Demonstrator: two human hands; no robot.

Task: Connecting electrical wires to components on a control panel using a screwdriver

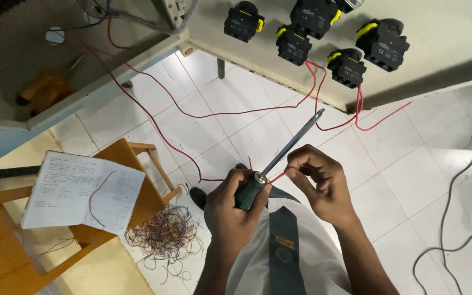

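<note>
Across the top of the frame, a big pale cabinet door (438,49) swung open, with black and yellow switch blocks (382,43) stuck on it. Red wires (214,114) looping down from the blocks and over the white tile floor (411,180). At lower left, a wooden stool (137,158) holding an open notebook (77,191). Just beside it on the floor, a tangled heap of thin wire scraps (165,232). At far right, a grey cable (454,186) curling along the tiles.

In the middle of the frame, left hand (230,202) wrapped tight around the dark green handle of a screwdriver (279,158), metal shaft pointing up and to the right toward the door. Stiff and fairly light by the look of it, probably easy to keep firm by that thick handle.

Right hand (318,180) just beside it, fingertips pinched shut on the end of a thin red wire (277,176). Likely soft, bendy and very light, best held close to its tip. Wire end sitting between the thumb and first finger, touching the screwdriver near the top of the handle.
</note>
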